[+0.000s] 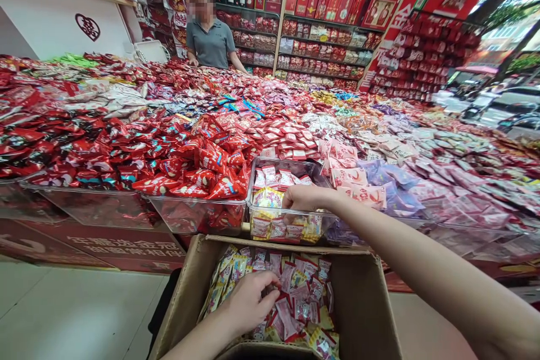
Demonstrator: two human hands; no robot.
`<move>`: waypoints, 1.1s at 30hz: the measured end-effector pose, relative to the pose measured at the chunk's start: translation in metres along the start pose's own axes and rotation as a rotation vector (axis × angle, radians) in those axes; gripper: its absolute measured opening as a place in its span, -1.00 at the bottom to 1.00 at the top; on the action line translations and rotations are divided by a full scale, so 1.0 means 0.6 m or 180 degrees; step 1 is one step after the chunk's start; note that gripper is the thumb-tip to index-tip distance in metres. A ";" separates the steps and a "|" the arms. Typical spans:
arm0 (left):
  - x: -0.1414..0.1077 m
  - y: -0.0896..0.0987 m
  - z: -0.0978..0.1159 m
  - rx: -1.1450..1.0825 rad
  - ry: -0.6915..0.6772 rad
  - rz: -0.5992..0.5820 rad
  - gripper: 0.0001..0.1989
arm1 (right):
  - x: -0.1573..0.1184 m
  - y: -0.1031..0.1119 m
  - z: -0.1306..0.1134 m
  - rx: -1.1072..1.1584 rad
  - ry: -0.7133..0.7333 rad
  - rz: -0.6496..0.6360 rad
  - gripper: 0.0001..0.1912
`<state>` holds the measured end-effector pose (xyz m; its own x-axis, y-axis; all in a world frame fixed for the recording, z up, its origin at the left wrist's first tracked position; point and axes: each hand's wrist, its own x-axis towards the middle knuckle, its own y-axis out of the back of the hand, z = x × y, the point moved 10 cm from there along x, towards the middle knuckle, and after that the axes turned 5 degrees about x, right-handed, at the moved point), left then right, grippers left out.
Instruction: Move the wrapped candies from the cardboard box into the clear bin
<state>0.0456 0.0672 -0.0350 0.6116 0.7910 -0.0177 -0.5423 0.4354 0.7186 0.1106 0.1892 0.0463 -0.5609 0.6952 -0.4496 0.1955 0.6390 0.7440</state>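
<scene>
My left hand point(255, 299) is inside an open cardboard box point(366, 298), just over a heap of small wrapped candies point(291, 315) in pink, red and yellow. Its fingers curl in, with thumb and index tips close together; anything between them is hidden. My right hand point(304, 199) reaches down into a clear plastic bin point(314, 167) behind the box, fingers closed and pointing downward. Yellow and pink candy packets point(268, 199) lie beside and beneath these fingers. What the right hand grips, if anything, does not show.
Red snack packets point(202, 174) fill bins to the left; pink and lilac packets point(358, 183) lie to the right. More sweets cover the wide display behind. A person point(211, 42) in a grey shirt stands across it, before shelves point(333, 31) of red boxes.
</scene>
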 end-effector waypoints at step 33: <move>-0.003 -0.032 -0.013 0.0418 -0.0055 -0.0489 -0.82 | -0.033 0.005 0.013 0.0390 -0.0166 -0.0283 -0.62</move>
<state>0.0506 0.0610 -0.0544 0.6917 0.7116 -0.1230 -0.3629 0.4897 0.7928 0.1288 0.1796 0.0534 -0.5384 0.6483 -0.5384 0.2456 0.7318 0.6357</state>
